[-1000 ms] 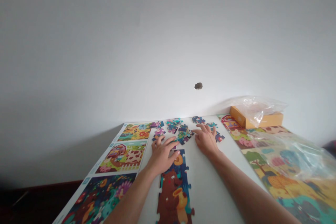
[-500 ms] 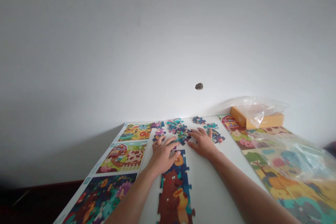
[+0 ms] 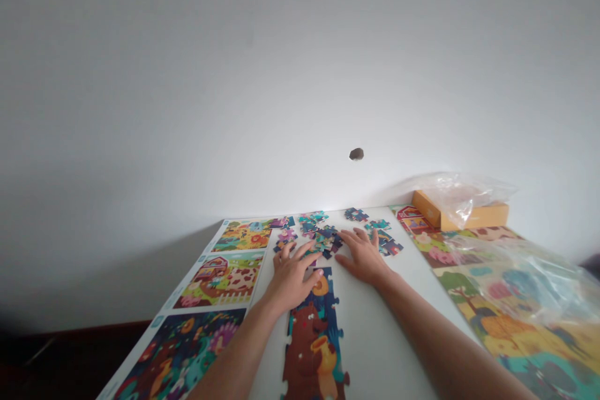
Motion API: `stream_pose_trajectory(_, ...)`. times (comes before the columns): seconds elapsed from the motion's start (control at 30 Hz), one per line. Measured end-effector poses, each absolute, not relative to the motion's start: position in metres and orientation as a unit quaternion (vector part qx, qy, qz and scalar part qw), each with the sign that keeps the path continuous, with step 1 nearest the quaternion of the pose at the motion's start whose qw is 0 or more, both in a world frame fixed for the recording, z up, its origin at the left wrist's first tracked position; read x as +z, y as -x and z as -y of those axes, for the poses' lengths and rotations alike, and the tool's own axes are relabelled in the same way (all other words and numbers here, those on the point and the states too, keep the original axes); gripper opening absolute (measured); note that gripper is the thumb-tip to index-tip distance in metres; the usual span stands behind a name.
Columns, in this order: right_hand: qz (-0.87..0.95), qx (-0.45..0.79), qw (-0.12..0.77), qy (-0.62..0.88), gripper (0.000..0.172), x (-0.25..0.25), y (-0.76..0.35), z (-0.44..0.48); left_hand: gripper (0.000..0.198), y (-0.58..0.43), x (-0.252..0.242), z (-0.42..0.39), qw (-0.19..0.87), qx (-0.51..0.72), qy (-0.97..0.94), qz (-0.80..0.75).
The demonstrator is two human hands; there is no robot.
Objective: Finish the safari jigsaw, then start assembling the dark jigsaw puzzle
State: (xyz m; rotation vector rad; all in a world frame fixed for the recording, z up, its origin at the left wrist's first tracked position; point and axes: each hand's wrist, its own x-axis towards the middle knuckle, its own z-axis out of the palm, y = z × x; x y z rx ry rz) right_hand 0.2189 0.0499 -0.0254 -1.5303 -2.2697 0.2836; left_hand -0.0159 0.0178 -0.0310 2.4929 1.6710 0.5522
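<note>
Fingers spread, my left hand rests at the near side of a pile of loose jigsaw pieces, its thumb by the top of a joined puzzle strip. That strip shows a brown bear with a yellow honey pot against dark blue. My right hand lies palm down at the pile's right side, fingers apart, with its fingertips by the dark blue pieces. Neither hand is seen holding a piece; what lies under the palms is hidden. More loose pieces sit behind my right hand.
Along the left edge lies a sheet of printed pictures. On the right are joined animal puzzles, a clear plastic bag over them, and an orange box with more plastic on it. A white wall with a hole stands behind the table.
The fingers of my right hand have drawn slightly together. My left hand stays nearly in place, and the puzzle pieces look unchanged.
</note>
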Motion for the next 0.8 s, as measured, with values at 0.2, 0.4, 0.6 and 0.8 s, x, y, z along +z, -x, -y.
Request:
stream_pose_trajectory(0.2,0.822,0.094,0.196,0.526,0.038,-0.0217,-0.2196,-0.0478,0.039,0.0159,-0.0301,-0.0172,0.056,0.179,-0.824,-0.534)
stream_pose_trajectory(0.4,0.786,0.066,0.229,0.570,0.034,-0.0204,-0.2168,-0.0462,0.041,0.0140,-0.0288,-0.0165,0.048,0.173,-0.815,-0.551)
stream_pose_trajectory(0.6,0.660,0.000,0.236,0.714,0.025,-0.0250,-0.2190,-0.0487,0.043,0.0124,-0.0274,-0.0160,0.035,0.170,-0.801,-0.573)
stream_pose_trajectory(0.8,0.702,0.026,0.236,0.671,0.034,-0.0237,-0.2196,-0.0498,0.050,0.0136,-0.0311,-0.0185,0.014,0.178,-0.782,-0.597)
